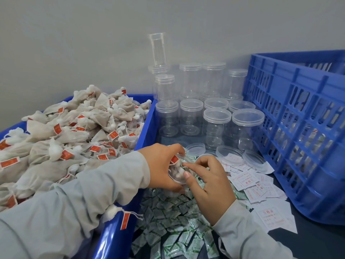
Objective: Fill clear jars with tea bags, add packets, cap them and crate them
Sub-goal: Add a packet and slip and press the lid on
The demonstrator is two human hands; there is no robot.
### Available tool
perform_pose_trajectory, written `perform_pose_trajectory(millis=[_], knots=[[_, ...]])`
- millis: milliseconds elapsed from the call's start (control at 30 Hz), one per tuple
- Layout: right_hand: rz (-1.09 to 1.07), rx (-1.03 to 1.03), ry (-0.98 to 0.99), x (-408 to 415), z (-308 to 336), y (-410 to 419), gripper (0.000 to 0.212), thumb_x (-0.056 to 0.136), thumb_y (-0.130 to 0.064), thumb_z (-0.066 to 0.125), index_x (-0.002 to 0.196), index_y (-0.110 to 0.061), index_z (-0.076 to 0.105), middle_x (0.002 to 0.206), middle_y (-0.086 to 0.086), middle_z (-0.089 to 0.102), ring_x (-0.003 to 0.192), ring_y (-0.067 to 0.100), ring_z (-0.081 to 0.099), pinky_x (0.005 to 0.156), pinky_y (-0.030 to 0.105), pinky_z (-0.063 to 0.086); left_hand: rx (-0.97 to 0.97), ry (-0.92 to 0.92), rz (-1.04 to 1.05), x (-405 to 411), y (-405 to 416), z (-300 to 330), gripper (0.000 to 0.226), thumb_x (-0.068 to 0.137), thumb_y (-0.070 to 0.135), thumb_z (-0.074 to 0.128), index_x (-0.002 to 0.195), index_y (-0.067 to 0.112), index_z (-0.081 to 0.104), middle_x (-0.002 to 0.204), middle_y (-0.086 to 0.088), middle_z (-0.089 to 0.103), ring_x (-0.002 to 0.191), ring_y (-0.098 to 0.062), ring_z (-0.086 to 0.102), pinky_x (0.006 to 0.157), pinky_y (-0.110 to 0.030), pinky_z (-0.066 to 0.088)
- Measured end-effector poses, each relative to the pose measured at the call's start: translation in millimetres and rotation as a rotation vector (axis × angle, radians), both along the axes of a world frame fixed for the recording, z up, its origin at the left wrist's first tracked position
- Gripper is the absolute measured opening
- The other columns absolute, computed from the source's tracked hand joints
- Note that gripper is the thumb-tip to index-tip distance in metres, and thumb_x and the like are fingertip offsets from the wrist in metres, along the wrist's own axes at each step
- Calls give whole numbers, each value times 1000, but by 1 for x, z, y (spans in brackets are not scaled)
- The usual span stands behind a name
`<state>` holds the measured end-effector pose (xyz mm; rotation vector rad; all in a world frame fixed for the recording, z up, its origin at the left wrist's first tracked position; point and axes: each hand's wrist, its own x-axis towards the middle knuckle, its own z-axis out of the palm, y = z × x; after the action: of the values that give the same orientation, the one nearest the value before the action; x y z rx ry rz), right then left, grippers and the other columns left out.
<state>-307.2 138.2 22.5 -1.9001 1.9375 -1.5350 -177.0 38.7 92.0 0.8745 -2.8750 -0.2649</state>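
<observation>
Sleeves cross the bin rim; left hand grips a jar of tea bags above the packets; right hand pinches at its mouth; crate walls the right.

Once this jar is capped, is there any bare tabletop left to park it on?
One bare patch: dark tabletop at near right, between the paper slips and the blue crate. Elsewhere is crowded: empty jars behind, loose lids, green packets under both hands.
</observation>
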Motion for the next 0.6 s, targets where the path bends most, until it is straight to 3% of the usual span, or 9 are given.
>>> perform_pose_trajectory(millis=[167, 267, 333, 467, 600], knots=[[-43, 148, 161, 3, 3, 0, 62, 83, -57, 28, 104, -15, 69, 109, 6, 53, 104, 25, 50, 87, 40, 43, 25, -9, -29, -1, -2, -2, 76, 60, 57, 68, 126, 31, 37, 93, 15, 58, 80, -5, 53, 72, -17, 42], [-21, 276, 198, 5, 5, -3, 73, 78, -67, 17, 105, -20, 65, 120, 2, 46, 114, 19, 40, 95, 35, 36, 16, -31, -12, -2, -3, -1, 74, 62, 52, 67, 126, 30, 36, 102, 9, 60, 88, -11, 57, 79, -25, 49], [4, 288, 170, 3, 6, -4, 67, 81, -66, 25, 111, -21, 64, 122, 0, 45, 117, 17, 38, 97, 33, 33, 8, -27, 0, -1, -2, -1, 72, 63, 52, 67, 125, 30, 37, 100, 9, 60, 90, -12, 58, 79, -27, 50], [-8, 107, -20, 1, 6, 0, 53, 83, -50, 46, 113, -13, 68, 109, -2, 49, 108, 19, 49, 95, 32, 39, -3, 3, 3, -2, 0, -2, 72, 62, 58, 70, 121, 33, 37, 92, 16, 55, 84, -6, 55, 73, -19, 45], [-13, -79, -27, 3, 7, 1, 48, 83, -41, 46, 112, -9, 68, 107, 7, 55, 102, 22, 55, 88, 34, 45, -4, -10, 8, -2, -1, -2, 73, 61, 61, 70, 120, 33, 37, 90, 18, 52, 82, -5, 54, 72, -20, 45]])
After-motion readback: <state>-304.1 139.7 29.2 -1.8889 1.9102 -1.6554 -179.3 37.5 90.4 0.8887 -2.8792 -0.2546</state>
